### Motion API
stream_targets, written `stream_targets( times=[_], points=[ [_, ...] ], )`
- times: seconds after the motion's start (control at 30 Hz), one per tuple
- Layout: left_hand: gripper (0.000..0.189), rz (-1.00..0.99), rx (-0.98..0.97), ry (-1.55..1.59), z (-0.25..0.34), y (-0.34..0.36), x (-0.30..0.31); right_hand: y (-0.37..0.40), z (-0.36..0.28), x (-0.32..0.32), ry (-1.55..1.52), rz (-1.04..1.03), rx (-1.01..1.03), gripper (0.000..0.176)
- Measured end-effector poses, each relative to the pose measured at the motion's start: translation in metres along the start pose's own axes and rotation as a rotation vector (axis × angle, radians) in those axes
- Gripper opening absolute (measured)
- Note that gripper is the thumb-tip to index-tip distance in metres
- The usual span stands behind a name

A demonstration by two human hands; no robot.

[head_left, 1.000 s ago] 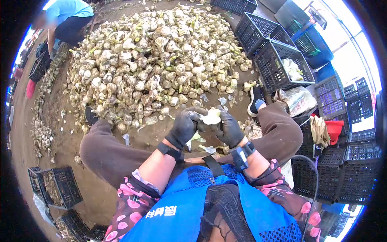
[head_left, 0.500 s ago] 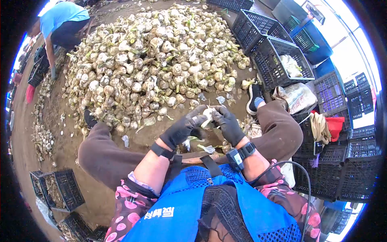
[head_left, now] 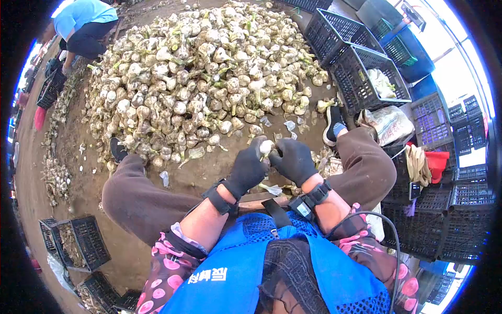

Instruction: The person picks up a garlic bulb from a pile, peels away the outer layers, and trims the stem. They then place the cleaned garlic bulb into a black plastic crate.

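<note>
A white garlic bulb (head_left: 266, 147) is between my two gloved hands, in front of a large heap of garlic (head_left: 198, 73). My left hand (head_left: 248, 166), in a black glove, has its fingers closed round the bulb's left side. On the bulb's right side, my right hand (head_left: 294, 160), gloved in black too, has bent fingers pressed together close against it; what they pinch is hidden. Below the hands lies a cut piece of garlic stem (head_left: 273, 189) with pale skins.
Black crates (head_left: 368, 78) stand at the upper right, one holding white garlic, with a white sack (head_left: 387, 125) beside them. More crates (head_left: 83, 243) are at lower left. A person in a blue top (head_left: 83, 21) bends at upper left.
Both hands have turned, and the bulb shows its round side between them. The other person at upper left has shifted, the arm now drawn closer to the body.
</note>
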State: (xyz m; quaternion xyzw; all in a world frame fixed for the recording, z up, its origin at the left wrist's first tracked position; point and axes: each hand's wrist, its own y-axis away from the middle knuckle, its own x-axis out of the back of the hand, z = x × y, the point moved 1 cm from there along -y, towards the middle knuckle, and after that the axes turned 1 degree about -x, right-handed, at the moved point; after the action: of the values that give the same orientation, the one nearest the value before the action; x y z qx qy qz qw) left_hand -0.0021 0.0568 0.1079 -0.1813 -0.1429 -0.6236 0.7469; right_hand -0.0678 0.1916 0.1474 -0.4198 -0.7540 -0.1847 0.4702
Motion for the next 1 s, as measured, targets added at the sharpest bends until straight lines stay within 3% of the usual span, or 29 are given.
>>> stream_targets(
  times=[0.07,0.13,0.17,0.2,0.23,0.3,0.33,0.37,0.4,0.43,0.5,0.67,0.73,0.8,0.83,0.9,1.0],
  points=[
    [0.049,-0.057,0.087,0.061,0.004,0.000,0.006,-0.002,0.010,-0.008,-0.014,0.037,0.002,0.019],
    [0.049,-0.117,0.168,0.120,0.010,-0.001,0.009,-0.003,0.041,-0.023,-0.173,0.048,-0.131,0.020],
    [0.050,-0.125,0.191,0.457,0.012,0.001,0.009,-0.001,0.053,-0.027,-0.173,0.052,-0.132,0.020],
    [0.051,-0.130,0.211,0.794,0.014,0.001,0.008,0.000,0.064,-0.030,-0.346,-0.015,-0.282,0.020],
    [0.051,-0.130,0.208,0.795,0.010,0.001,0.006,0.003,0.073,-0.034,-0.518,-0.086,-0.431,0.021],
    [0.052,-0.160,0.369,0.833,-0.004,0.001,-0.003,0.002,0.061,-0.027,-0.449,-0.045,-0.390,0.020],
    [0.052,-0.155,0.371,0.834,-0.010,0.001,-0.007,0.001,0.047,-0.017,-0.419,0.050,-0.242,0.020],
    [0.052,-0.099,0.287,0.572,-0.014,0.002,-0.009,0.000,0.028,-0.004,-0.389,0.145,-0.096,0.020],
    [0.051,-0.047,0.201,0.308,-0.015,0.003,-0.009,0.000,0.012,0.008,-0.271,0.087,-0.018,0.019],
    [0.051,-0.048,0.203,0.306,-0.015,0.004,-0.011,-0.001,0.011,0.004,-0.273,0.086,-0.019,0.019],
    [0.050,0.112,-0.060,0.020,-0.006,0.005,-0.011,-0.001,0.011,-0.003,-0.110,0.024,0.061,0.020],
    [0.049,-0.031,0.049,0.006,0.006,0.004,0.000,-0.004,0.015,-0.011,0.029,0.098,0.099,0.021],
    [0.048,-0.076,0.071,0.009,0.010,0.003,0.002,-0.005,0.033,-0.020,-0.184,0.030,-0.175,0.020],
    [0.050,-0.125,0.210,0.383,0.016,0.003,0.002,-0.006,0.059,-0.030,-0.322,-0.014,-0.289,0.019],
    [0.050,-0.129,0.207,0.383,0.014,0.002,0.002,-0.006,0.072,-0.038,-0.458,-0.064,-0.399,0.019],
    [0.043,-0.275,0.336,1.017,0.018,0.001,0.003,-0.006,0.070,-0.044,-0.547,-0.027,-0.440,0.022],
    [0.048,-0.367,0.311,1.282,0.027,0.003,-0.002,-0.015,0.057,-0.049,-0.270,0.130,-0.158,0.026]
  ],
)
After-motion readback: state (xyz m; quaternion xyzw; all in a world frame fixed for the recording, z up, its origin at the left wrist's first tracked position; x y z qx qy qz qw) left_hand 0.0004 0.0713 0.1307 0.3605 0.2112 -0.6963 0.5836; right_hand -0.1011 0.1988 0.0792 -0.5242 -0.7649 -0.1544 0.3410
